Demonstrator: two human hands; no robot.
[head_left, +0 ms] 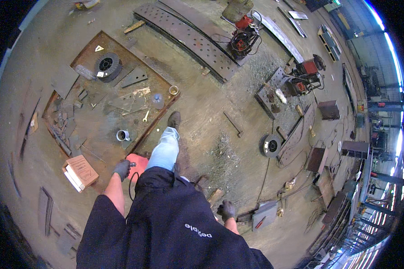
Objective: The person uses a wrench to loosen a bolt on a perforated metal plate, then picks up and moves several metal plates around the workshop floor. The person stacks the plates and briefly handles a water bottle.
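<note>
While striding across the shop floor, I am gripping a red tool [138,164] in my gloved left hand [122,169], lower left of centre; keeping it clear of the cardboard box [80,172] seems wise. My right hand [227,210] is hanging loosely curled, empty.

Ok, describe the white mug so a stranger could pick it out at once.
Find the big rusty steel plate lying flat on the workshop floor, left of the person's outstretched leg. Near its lower right edge, just above the gloved left hand, stands the white mug. Amid flat grey metal offcuts, it alone is white, round, upright and has a handle.
</note>
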